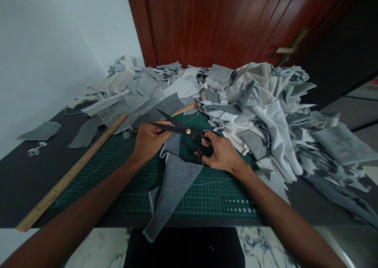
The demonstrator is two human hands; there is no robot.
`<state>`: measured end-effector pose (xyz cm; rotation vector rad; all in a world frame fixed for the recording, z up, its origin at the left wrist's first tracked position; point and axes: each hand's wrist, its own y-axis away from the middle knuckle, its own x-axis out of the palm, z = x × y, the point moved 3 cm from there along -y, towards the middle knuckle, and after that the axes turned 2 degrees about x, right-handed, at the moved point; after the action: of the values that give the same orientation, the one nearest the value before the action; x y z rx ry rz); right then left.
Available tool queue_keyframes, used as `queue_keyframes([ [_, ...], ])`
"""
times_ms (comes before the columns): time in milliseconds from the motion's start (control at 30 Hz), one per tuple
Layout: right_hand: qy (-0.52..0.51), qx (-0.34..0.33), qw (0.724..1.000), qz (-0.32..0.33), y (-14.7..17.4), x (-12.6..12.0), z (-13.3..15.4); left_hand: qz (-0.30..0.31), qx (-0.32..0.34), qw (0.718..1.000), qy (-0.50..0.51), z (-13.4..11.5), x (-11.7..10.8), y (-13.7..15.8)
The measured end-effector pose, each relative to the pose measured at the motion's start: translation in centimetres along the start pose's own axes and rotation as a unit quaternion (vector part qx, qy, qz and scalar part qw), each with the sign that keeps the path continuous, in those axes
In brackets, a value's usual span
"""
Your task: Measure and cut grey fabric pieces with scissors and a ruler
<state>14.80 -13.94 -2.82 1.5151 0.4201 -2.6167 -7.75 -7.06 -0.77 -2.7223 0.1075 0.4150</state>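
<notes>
My right hand (221, 150) is closed round the black handles of a pair of scissors (192, 133). The blades point up and to the left, spread apart. A grey piece of fabric (177, 181) hangs from my left hand (151, 140), whose fingers pinch its upper end close beside the lower blade. The fabric runs down over the green cutting mat (206, 197), and its lower tip droops past the table's front edge. My left fingertips are partly hidden behind the fabric and the blade.
Heaps of grey and white fabric scraps (265, 87) line the back and right of the dark table (17, 173). A wooden ruler (79, 165) lies slantwise on the left. Behind stand a brown wooden door (212, 24) and a white wall (59, 36).
</notes>
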Motion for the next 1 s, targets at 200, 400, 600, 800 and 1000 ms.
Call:
queue_keyframes([
  [200, 0.001, 0.007, 1.0, 0.001, -0.1, 0.1, -0.2, 0.026, 0.003, 1.0, -0.009, 0.4, 0.2, -0.1],
  [400, -0.007, 0.003, 1.0, 0.001, -0.1, 0.3, -0.5, 0.027, -0.004, 1.0, 0.013, 0.9, 0.3, -0.1],
  [600, -0.011, 0.012, 1.0, 0.005, -0.1, 0.4, -0.7, 0.025, 0.0, 0.999, 0.019, 1.2, 0.3, -0.1],
  [800, -0.018, 0.013, 1.0, 0.009, -0.1, 0.5, -0.7, 0.026, -0.009, 0.999, 0.023, 1.2, 0.3, 0.0],
  [1000, -0.037, 0.012, 0.999, 0.018, 0.0, 0.7, -0.6, 0.026, -0.012, 0.999, 0.027, 1.5, 0.3, -0.1],
])
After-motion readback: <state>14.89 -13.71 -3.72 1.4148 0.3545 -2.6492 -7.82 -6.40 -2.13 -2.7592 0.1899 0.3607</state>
